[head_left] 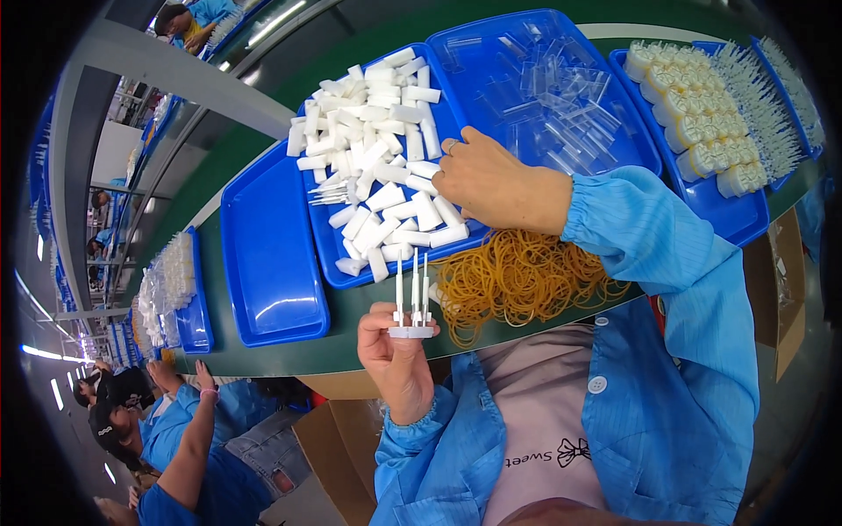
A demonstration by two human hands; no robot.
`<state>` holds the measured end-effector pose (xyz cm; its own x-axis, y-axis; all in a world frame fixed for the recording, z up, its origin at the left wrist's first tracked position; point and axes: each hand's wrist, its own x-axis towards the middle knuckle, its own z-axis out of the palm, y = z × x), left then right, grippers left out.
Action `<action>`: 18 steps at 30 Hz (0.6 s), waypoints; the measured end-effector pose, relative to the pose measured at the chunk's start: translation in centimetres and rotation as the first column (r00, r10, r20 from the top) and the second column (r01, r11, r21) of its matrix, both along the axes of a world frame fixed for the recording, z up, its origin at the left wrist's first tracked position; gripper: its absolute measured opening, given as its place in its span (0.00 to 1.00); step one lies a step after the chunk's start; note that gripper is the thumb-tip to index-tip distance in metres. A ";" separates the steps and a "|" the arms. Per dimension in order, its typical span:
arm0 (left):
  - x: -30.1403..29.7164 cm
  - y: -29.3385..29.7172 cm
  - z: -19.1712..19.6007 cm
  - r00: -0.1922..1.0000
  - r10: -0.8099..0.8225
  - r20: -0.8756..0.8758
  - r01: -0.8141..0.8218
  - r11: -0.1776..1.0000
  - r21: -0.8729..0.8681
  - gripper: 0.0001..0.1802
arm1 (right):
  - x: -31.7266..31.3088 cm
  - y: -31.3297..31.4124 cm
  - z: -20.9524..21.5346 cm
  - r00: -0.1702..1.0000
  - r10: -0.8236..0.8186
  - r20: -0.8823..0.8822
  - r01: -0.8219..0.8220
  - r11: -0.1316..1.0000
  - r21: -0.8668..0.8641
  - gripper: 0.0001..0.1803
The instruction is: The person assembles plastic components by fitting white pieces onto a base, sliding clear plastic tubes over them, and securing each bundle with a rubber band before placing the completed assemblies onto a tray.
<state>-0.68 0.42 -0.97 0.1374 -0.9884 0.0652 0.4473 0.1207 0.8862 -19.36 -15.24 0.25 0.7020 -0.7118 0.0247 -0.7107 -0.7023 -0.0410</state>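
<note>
My left hand (pixel 399 364) grips a white plastic part (pixel 412 331) between thumb and fingers, above the table's near edge. Several thin white prongs rise upright from its flat base. My right hand (pixel 500 184) reaches over the right side of a blue tray (pixel 330 273) heaped with short white cylindrical pieces (pixel 373 162). Its fingers are curled down beside the pieces; the fingertips are hidden, so I cannot see what they hold. A few parts with thin prongs (pixel 331 193) lie at the left side of the heap.
Yellow-brown rubber bands (pixel 526 276) are piled on the green table (pixel 368 349) near me. Behind my right hand is a blue tray (pixel 645 149) of clear plastic pieces. Another blue tray (pixel 281 324) stands left. Trays of white parts (pixel 702 123) sit far right. A person (pixel 202 447) works at left.
</note>
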 end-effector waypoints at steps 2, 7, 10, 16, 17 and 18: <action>0.0 0.0 -0.1 0.999 0.015 0.039 -0.015 1.000 0.008 0.13 | 0.4 0.0 -1.0 1.000 0.021 -0.005 -0.021 1.000 0.003 0.09; 0.3 -0.4 -0.7 0.998 0.006 0.064 -0.005 1.000 -0.005 0.14 | 0.4 -0.1 -1.5 0.915 0.059 0.399 0.007 0.987 -0.160 0.10; 0.4 -0.5 -1.4 0.978 0.021 0.206 -0.007 0.998 -0.069 0.10 | -0.7 0.7 2.0 0.767 -0.306 0.564 0.017 0.888 0.459 0.13; -0.3 -0.4 -0.6 0.961 -0.001 0.278 0.027 0.995 -0.091 0.07 | -1.1 2.5 3.0 0.309 -0.794 0.524 -0.546 0.303 0.781 0.16; -0.3 -0.4 -0.4 0.962 -0.015 0.274 0.041 0.995 -0.091 0.07 | -1.0 2.7 3.1 0.283 -0.818 0.500 -0.585 0.266 0.766 0.16; -0.3 -0.4 -0.4 0.961 -0.015 0.274 0.042 0.995 -0.092 0.07 | -1.0 2.8 3.2 0.283 -0.818 0.500 -0.585 0.266 0.766 0.16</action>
